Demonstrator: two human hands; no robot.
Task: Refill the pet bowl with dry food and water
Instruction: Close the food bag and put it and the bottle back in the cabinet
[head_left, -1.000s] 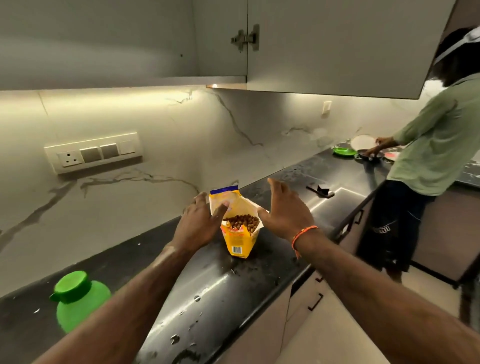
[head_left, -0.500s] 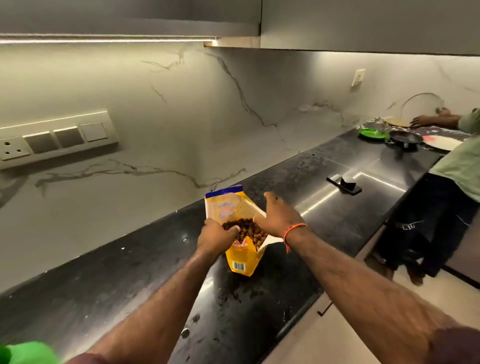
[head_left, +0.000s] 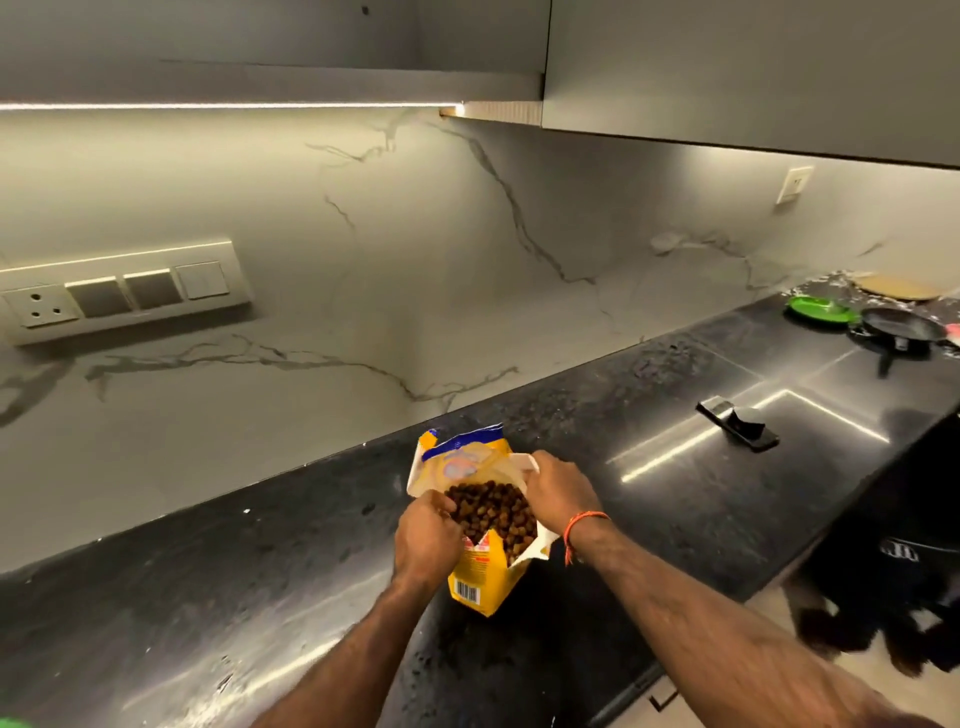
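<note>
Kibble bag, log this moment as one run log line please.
step: opening bag | left hand: gripping rim | right hand: gripping rim | kibble bag: upright on counter, open | bowl: unseen

We stand in a home kitchen. A long black stone worktop (head_left: 649, 415) runs under a marble-look backsplash (head_left: 363, 270). Above the worktop hang grey wall cabinets (head_left: 727, 67) with a light strip (head_left: 234, 105) beneath. A switch and socket panel (head_left: 124, 291) sits on the backsplash, and a frying pan (head_left: 901, 328) and green plate (head_left: 820, 310) rest at the worktop's far end.

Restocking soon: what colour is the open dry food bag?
Yellow with a blue top band, seen in the head view: dry food bag.
</note>
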